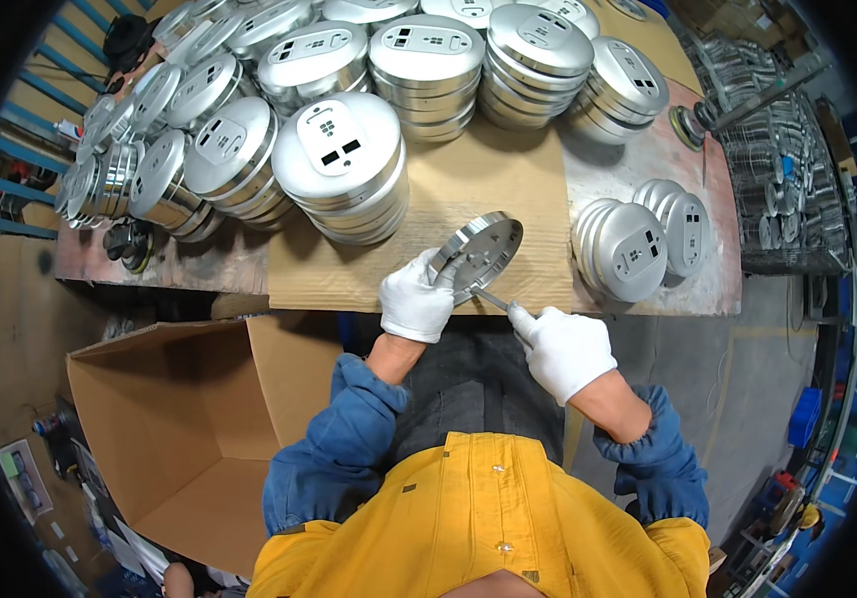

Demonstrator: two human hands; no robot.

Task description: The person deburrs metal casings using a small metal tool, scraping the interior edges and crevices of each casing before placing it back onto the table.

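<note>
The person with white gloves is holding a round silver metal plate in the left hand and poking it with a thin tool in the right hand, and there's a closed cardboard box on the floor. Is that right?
Almost. The cardboard box is not closed: the head view shows its flaps open. The rest holds: the gloved left hand holds the round silver plate, and the right hand puts a thin tool to it.

Stacked silver round housings (341, 159) are seen on the tabletop (648, 159); an open cardboard box (179, 439) is placed on the floor at left.
</note>
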